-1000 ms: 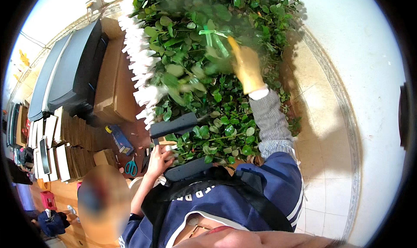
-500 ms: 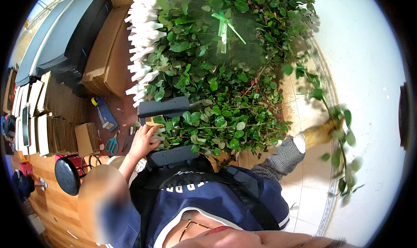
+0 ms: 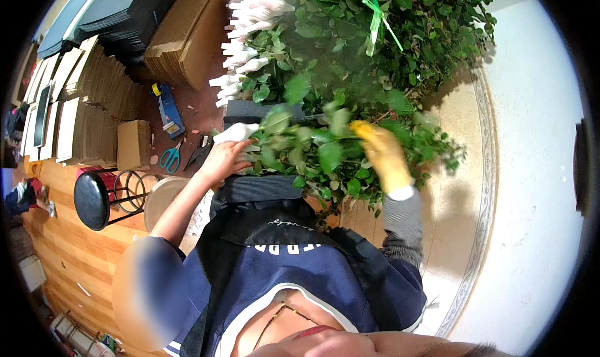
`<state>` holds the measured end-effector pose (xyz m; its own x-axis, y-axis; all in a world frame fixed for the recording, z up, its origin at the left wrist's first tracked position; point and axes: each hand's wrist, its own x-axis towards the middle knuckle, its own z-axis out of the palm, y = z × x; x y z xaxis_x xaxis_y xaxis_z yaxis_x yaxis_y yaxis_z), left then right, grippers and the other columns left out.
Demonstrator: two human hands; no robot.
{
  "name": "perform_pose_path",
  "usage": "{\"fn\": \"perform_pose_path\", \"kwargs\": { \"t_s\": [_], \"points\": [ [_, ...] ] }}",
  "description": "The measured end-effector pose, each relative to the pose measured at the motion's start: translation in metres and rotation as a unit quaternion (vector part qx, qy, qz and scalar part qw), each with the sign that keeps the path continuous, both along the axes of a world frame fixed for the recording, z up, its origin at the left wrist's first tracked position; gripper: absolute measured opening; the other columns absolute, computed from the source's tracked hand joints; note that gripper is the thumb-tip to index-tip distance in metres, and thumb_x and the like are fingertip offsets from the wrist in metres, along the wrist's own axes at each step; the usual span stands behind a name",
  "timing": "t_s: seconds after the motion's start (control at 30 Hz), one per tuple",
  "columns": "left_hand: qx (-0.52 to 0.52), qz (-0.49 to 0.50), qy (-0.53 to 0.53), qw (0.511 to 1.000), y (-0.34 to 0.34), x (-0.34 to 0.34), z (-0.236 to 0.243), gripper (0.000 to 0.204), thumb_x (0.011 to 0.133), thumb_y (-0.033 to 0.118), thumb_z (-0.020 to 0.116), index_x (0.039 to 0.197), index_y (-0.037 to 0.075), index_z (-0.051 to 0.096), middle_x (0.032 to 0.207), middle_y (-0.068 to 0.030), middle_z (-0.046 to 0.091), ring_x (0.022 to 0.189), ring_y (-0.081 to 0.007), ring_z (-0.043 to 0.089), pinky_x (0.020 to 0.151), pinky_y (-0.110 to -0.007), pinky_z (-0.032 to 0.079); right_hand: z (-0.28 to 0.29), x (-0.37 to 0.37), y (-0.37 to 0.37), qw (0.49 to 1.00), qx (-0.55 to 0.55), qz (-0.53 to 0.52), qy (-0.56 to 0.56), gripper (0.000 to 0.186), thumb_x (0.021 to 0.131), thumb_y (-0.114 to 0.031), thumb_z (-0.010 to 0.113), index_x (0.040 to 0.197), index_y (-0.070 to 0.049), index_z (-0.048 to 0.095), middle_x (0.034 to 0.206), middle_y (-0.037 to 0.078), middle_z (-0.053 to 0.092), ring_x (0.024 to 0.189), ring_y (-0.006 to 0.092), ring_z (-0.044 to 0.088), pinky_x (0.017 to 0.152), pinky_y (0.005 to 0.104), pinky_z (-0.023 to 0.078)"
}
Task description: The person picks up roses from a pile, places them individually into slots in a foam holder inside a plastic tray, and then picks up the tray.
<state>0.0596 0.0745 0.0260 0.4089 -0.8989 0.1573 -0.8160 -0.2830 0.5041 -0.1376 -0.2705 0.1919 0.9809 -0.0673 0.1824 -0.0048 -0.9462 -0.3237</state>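
Across the two dark foam blocks (image 3: 262,188) in front of the person lies a leafy stem bundle (image 3: 312,148), long axis running left-right, white-wrapped tips at the left. Bare left hand (image 3: 226,159) is closed around that wrapped end. Yellow-gloved right hand (image 3: 382,156) presses the leaves (grip's blurred, can't tell).

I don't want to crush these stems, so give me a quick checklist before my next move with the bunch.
1. Right hand, in a yellow glove, on the leafy stems: ok.
2. Left hand, bare, at the white-wrapped stem end: ok.
3. Stems lying across the dark foam blocks: ok.
4. Firmness of either grip: cannot tell, motion blur.
5. Scissors on the floor apart from both hands: ok.
6. Stool apart from the left arm: ok.
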Motion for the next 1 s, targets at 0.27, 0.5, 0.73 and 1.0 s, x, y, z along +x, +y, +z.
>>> {"fn": "perform_pose_path", "kwargs": {
  "t_s": [0.27,0.5,0.73,1.0],
  "points": [
    [0.052,-0.001,-0.037,0.998,-0.006,0.002,0.007,0.067,0.078,0.039,0.078,0.132,0.007,0.056,0.125,-0.0103,0.061,0.118,-0.0273,0.055,0.098,-0.042,0.044,-0.136,0.002,0.014,0.988,-0.103,-0.097,0.069,0.026,0.091,-0.009,0.058,0.114,-0.014,0.069,0.118,0.009,0.071,0.099,0.0298,0.069,0.084,0.0409,0.057],
    [0.093,-0.028,-0.109,0.989,-0.016,0.006,0.020,0.067,0.064,0.031,0.087,0.118,0.000,0.062,0.138,-0.0211,0.043,0.128,-0.0394,0.042,0.113,-0.047,0.038,-0.167,-0.019,0.001,0.997,0.044,-0.051,-0.031,0.027,0.077,0.000,0.070,0.102,-0.009,0.074,0.106,0.011,0.074,0.097,0.0319,0.069,0.084,0.0414,0.057],
    [0.091,-0.037,-0.106,0.989,-0.023,0.017,0.016,0.064,0.064,0.036,0.086,0.118,0.009,0.064,0.140,-0.0202,0.044,0.128,-0.0403,0.043,0.109,-0.049,0.040,-0.217,-0.031,0.005,0.986,0.136,-0.097,0.006,0.027,0.084,-0.003,0.071,0.111,-0.007,0.072,0.119,0.011,0.071,0.115,0.0303,0.064,0.100,0.0407,0.052],
    [0.017,0.030,-0.024,0.999,-0.009,0.000,-0.010,0.062,0.067,0.032,0.088,0.122,0.013,0.066,0.145,-0.0201,0.044,0.128,-0.0394,0.047,0.108,-0.050,0.039,-0.106,0.002,-0.077,0.926,0.277,-0.026,0.256,0.061,0.095,-0.025,0.067,0.150,-0.011,0.044,0.153,0.012,0.046,0.140,0.0279,0.045,0.115,0.0432,0.039]
  ]
}}
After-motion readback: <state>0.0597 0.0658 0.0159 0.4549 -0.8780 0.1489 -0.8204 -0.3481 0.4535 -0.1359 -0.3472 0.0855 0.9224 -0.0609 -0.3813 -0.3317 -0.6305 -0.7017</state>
